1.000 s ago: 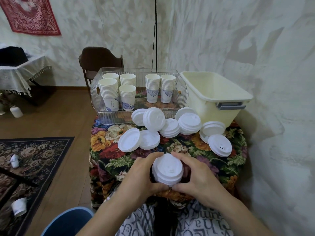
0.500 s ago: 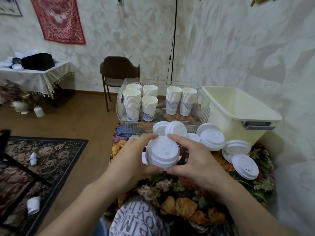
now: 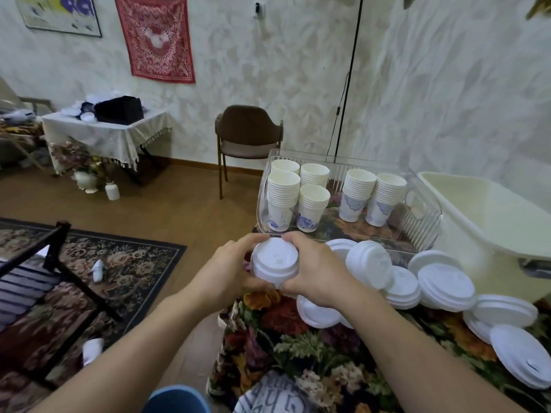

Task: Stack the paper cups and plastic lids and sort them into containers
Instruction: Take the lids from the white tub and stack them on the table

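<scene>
Head view: at the centre of the frame both hands clasp a stack of white lids, held in the air above the left edge of the flowered tablecloth. The left hand curls round the stack's left side, fingers over the far rim and thumb under the near one. The right hand wraps the right side the same way.

Right of the hands, loose lids and short lid piles lie crowded across the cloth toward the lower right corner, some overlapping. Behind them, at centre right, a clear bin holds six upright stacks of paper cups. Its near wall stands just beyond the held stack. A cream tub sits touching or just beside the bin at the right edge, its inside bare.

Left of the table edge lies open wooden floor, then a dark patterned rug.
</scene>
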